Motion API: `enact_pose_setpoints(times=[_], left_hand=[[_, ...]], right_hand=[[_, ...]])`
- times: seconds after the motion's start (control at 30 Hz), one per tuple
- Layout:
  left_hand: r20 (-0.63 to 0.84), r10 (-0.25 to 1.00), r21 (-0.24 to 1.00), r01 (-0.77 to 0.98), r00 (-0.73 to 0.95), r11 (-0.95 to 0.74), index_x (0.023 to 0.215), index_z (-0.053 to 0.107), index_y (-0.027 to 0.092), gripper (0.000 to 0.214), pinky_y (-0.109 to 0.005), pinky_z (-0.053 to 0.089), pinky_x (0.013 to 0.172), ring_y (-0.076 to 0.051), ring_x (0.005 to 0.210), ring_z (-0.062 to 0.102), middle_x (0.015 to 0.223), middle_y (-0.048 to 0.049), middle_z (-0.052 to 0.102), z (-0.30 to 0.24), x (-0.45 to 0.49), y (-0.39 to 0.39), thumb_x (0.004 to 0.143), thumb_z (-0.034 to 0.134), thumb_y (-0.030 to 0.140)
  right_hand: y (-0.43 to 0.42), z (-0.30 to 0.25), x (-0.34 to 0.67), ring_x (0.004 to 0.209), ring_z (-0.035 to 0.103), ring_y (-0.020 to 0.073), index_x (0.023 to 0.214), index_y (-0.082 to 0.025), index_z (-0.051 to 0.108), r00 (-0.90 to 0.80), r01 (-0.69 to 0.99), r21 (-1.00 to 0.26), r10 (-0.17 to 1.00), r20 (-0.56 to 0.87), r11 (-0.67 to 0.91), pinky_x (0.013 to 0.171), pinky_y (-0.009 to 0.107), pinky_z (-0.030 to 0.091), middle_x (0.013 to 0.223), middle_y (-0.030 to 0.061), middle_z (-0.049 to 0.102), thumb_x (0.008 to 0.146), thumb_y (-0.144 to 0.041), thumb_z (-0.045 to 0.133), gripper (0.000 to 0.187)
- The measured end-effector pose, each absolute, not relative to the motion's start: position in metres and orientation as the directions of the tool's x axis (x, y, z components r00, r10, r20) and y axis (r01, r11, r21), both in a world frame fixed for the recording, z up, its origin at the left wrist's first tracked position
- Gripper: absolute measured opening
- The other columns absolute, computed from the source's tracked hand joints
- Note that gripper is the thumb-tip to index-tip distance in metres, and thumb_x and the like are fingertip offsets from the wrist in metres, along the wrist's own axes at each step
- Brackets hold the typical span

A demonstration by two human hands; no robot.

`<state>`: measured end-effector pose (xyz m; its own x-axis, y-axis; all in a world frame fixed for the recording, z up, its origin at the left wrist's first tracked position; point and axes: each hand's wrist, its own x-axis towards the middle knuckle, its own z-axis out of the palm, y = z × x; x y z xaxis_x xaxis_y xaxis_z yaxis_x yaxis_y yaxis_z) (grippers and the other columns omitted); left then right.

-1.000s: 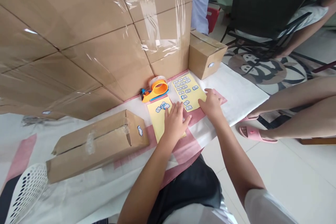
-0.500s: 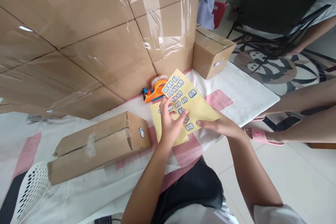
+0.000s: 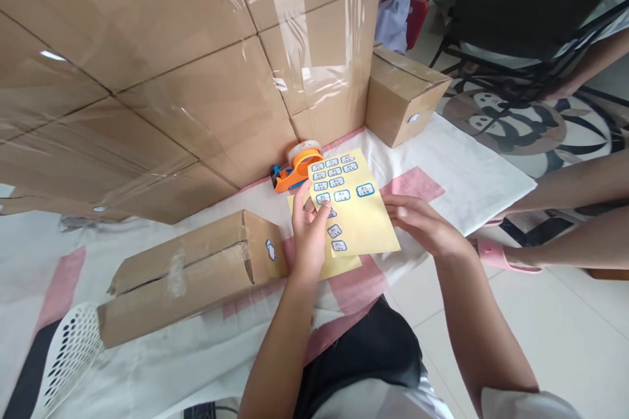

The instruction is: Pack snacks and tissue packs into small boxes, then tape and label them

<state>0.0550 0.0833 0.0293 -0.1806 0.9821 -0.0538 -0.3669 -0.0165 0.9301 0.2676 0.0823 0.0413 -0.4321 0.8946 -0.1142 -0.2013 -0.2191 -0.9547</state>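
Largest in view: one tall stack of cartons, wrapped in clear film and cut off by the edge of view, therefore not possible to count completely. In front of it, one cloth-covered bench, white with pink patches. Farther away at upper right, one black chair. At the right edge, two bare legs of another person. On the bench, long near box at left and shorter far box at the end of the stack: two loose boxes.

Between them, yellow upper sheet and yellow lower sheet: two sheets. The upper held over the bench, the lower lying beneath and mostly covered.

Left hand: grasping the upper sheet by its left edge, thumb in front, fingers behind. Right hand: not clenched, fingers stretched toward the right edge of the same sheet; cannot tell whether touching or only just beside.

One orange tape dispenser, with one roll of pale tape, near the foot of the stack, close to the upper sheet's corner.

Smallest: blue-outlined stickers, fourteen on the upper sheet, one of these partly under the left thumb; writing too small to read.
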Motion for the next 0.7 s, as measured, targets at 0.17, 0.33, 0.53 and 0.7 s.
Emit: enact_pose_setpoints(times=[0.17, 0.33, 0.53, 0.7], left_hand=[[0.318, 0.906, 0.930, 0.279, -0.281, -0.239, 0.146, 0.054, 0.029, 0.058, -0.045, 0.046, 0.114, -0.029, 0.141, 0.052, 0.152, -0.0128, 0.052, 0.028, 0.055, 0.076, 0.092, 0.072, 0.040], [0.593, 0.791, 0.584, 0.596, 0.151, -0.551, 0.127, 0.071, 0.030, 0.033, -0.044, 0.040, 0.114, -0.026, 0.123, 0.063, 0.127, -0.0074, 0.070, 0.037, 0.046, 0.074, 0.095, 0.069, 0.037], [0.565, 0.799, 0.633, 0.514, 0.205, -0.579, 0.113, 0.079, 0.032, 0.022, -0.043, 0.047, 0.101, -0.021, 0.104, 0.069, 0.108, -0.0036, 0.077, 0.040, 0.046, 0.075, 0.101, 0.060, 0.032], [0.482, 0.876, 0.800, 0.393, 0.030, -0.454, 0.101, 0.083, 0.031, 0.021, -0.038, 0.053, 0.100, -0.022, 0.115, 0.064, 0.115, -0.0064, 0.068, 0.036, 0.048, 0.075, 0.100, 0.062, 0.035]], right_hand=[[0.082, 0.047, 0.243, 0.076, 0.070, 0.0236, 0.101, -0.020, 0.077, -0.266, -0.035, -0.986, 0.952, -0.149, -0.164, 0.069, 0.035, 0.055, 0.089, 0.0055, 0.076, 0.092, -0.059, 0.069, 0.041], [0.072, 0.054, 0.229, 0.074, 0.059, 0.0198, 0.083, -0.022, 0.066, -0.361, 0.141, -0.966, 0.920, 0.155, 0.218, 0.067, 0.033, 0.049, 0.080, 0.0035, 0.065, 0.105, -0.050, 0.051, 0.038], [0.071, 0.059, 0.228, 0.084, 0.055, 0.0219, 0.078, -0.022, 0.054, -0.421, 0.222, -0.855, 0.836, 0.351, 0.470, 0.077, 0.037, 0.046, 0.084, 0.0048, 0.058, 0.109, -0.033, 0.042, 0.034], [0.065, 0.055, 0.227, 0.080, 0.053, 0.0210, 0.075, -0.023, 0.048, -0.421, 0.211, -0.866, 0.842, 0.337, 0.453, 0.075, 0.037, 0.044, 0.082, 0.0038, 0.055, 0.107, -0.032, 0.044, 0.034]])
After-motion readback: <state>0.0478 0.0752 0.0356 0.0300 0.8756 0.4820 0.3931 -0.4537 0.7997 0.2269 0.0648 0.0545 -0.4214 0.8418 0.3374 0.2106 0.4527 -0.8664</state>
